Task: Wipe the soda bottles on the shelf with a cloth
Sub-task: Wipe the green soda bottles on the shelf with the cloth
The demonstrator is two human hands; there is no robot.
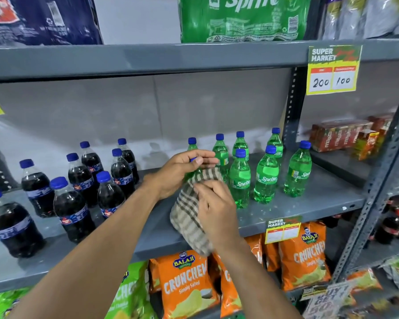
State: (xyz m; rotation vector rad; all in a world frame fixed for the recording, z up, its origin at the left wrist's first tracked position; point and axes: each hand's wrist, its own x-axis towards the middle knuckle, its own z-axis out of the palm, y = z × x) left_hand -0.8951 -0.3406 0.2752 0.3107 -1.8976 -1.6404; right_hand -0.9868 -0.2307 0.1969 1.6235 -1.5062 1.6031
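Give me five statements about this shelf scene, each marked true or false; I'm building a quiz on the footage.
1. The left hand grips the top of a green Sprite bottle. True.
2. The right hand presses a plain blue sponge against that bottle. False: it holds a checked cloth.
3. The dark cola bottles stand left of the Sprite bottles. True.
4. The bottles' caps are red. False: both kinds have blue caps.
5. The yellow price tag on the upper shelf edge reads 200 and 100. True.
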